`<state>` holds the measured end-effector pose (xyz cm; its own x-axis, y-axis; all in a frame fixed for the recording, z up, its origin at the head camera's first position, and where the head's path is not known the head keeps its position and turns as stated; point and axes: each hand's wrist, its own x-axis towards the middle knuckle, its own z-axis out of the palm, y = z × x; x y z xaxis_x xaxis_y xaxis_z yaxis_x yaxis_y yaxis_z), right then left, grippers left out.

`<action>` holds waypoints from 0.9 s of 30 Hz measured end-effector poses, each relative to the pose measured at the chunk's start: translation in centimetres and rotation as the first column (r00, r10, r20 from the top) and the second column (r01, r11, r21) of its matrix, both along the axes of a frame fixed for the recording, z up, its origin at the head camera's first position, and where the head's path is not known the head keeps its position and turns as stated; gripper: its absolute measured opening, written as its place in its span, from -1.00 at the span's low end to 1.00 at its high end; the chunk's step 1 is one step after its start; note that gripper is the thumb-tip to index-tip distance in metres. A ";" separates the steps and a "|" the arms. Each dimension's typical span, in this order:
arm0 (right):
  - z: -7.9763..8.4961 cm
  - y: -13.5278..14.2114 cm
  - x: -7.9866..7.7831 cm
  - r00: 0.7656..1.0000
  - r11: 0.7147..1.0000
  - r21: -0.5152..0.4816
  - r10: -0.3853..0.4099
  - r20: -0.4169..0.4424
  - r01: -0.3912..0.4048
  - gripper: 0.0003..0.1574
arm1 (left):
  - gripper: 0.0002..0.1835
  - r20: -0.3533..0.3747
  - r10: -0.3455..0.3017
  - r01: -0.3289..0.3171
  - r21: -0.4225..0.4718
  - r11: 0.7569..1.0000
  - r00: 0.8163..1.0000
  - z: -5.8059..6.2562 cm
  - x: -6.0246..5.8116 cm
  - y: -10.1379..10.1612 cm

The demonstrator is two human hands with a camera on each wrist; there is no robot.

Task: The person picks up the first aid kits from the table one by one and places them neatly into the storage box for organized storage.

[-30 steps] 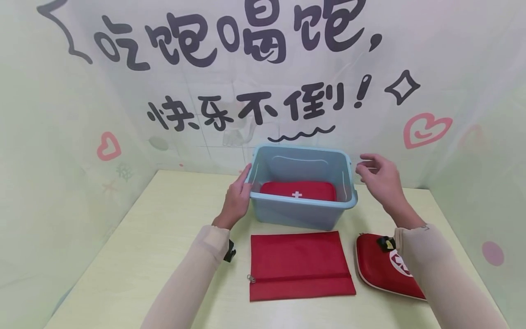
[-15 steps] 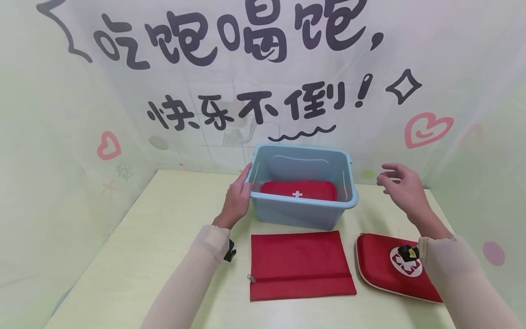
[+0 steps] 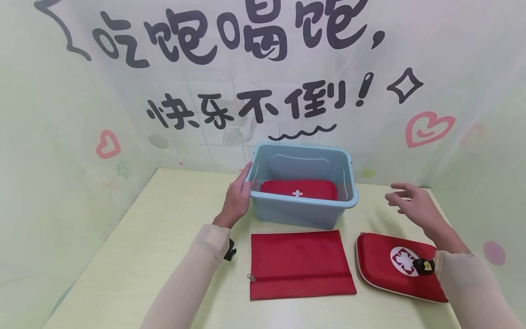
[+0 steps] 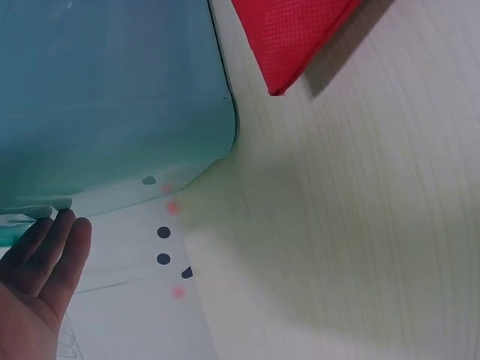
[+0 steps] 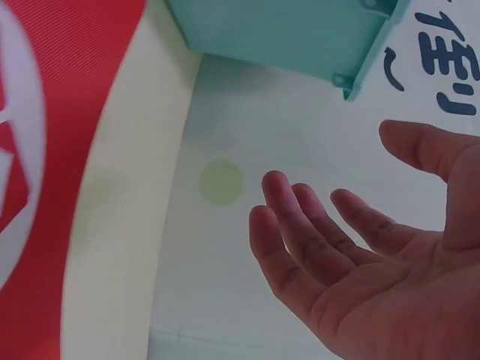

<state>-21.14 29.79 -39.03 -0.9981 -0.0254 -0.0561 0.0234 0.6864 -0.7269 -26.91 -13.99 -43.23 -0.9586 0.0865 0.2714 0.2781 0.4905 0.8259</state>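
Head view: a light blue bin [image 3: 296, 214] stands upright and uncovered near the back of a pale wooden table [image 3: 164, 237]. Inside it lies a red soft case [image 3: 316, 189] marked with a white cross; the bin's front wall hides its lower part.

Outside, just in front of the bin, a flat red pouch [image 3: 300, 256] with a zip lies on the table. Beside it to the right is a red hard case [image 3: 378, 256] with a white round emblem, partly covered by the right sleeve [image 3: 472, 283].

Judging from this layout, the work looks partway through: one red item is in the bin, while the pouch and the hard case are out on the table, neither held.

The left hand [image 3: 237, 196] touches the bin's left rim, fingers nearly straight, seeming to steady it. The right hand [image 3: 417, 205] hangs in the air beyond the hard case, well apart from the bin, fingers loosely bent and holding nothing.

Behind everything, a whitish wall [image 3: 382, 146] carries large black Chinese lettering [image 3: 256, 95].
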 end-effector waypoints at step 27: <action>-4.7 5.6 2.9 0.964 0.983 0.144 0.076 0.256 -0.116 0.00 | -0.39 -0.015 0.005 -0.005 0.000 1.000 1.000 -0.1 0.0 0.0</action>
<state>-18.25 35.38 -43.77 -0.9456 -0.0915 -0.3123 0.1176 0.7987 -0.5901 -26.89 -13.96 -43.34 -0.9547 0.0814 0.2861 0.2882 0.4917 0.8217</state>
